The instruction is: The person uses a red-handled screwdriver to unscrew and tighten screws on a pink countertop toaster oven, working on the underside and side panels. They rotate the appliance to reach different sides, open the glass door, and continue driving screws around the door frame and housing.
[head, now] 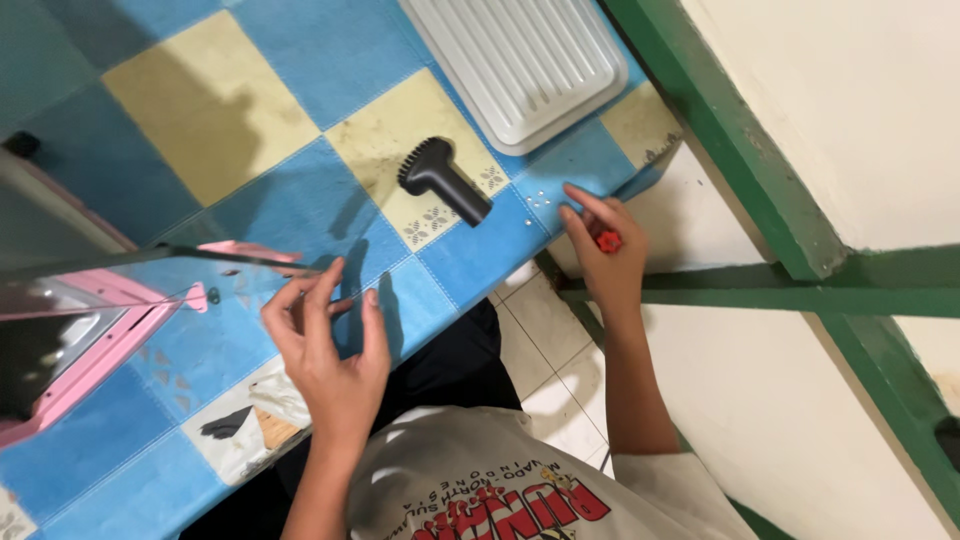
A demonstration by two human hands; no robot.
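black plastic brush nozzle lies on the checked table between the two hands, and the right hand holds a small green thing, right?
Not quite. The small thing in the right hand is red, not green, as the head view shows. The rest stands: the black plastic brush nozzle lies on the blue and yellow checked table, between the right hand and the left hand.

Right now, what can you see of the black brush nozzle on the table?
The black brush nozzle looks like matte plastic: a round tube that widens into a flat head with short bristles. It lies on its side on the blue and yellow checked tablecloth, head toward the grey ribbed tray. Nothing touches it; both hands are apart from it.
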